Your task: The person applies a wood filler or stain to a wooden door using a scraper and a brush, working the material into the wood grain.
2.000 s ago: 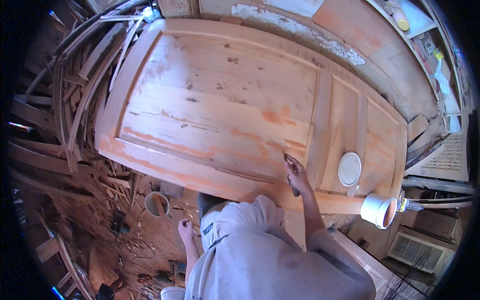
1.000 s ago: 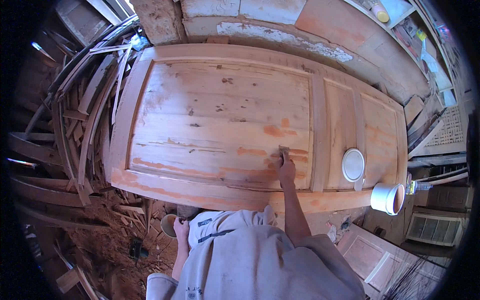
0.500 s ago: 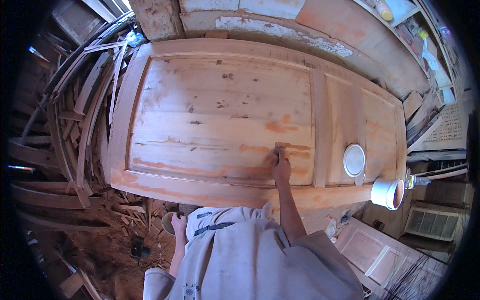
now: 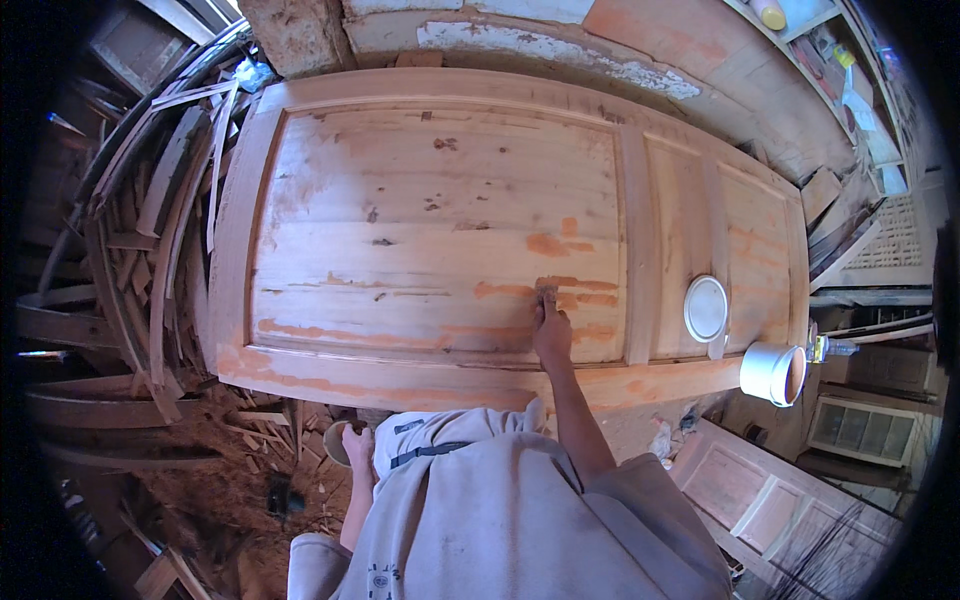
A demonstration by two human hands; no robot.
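A wide pale wooden door (image 4: 400, 270) with recessed panels lies flat before me, with knots and orange-brown filler smears (image 4: 330, 332) on it. My right hand (image 4: 553, 335) is closed round a small flat spreader (image 4: 546, 288), probably a putty knife, its end against a filler streak on the large panel. Low at my left side, my left hand (image 4: 358, 444) grips the rim of a round, shallow brownish dish (image 4: 336, 444); what is inside it cannot be made out.
A white lid (image 4: 706, 308) lies on the door at the right, and a white bucket (image 4: 763, 375) stands by the near right edge. Scrap wood (image 4: 160, 240) is heaped at the left. Another panelled door (image 4: 735, 490) lies lower right. A brick wall (image 4: 540, 45) runs behind.
My right hand has moved slightly left and up with the spreader along the filler streak. The view has shifted a little; my left hand still holds the dish.
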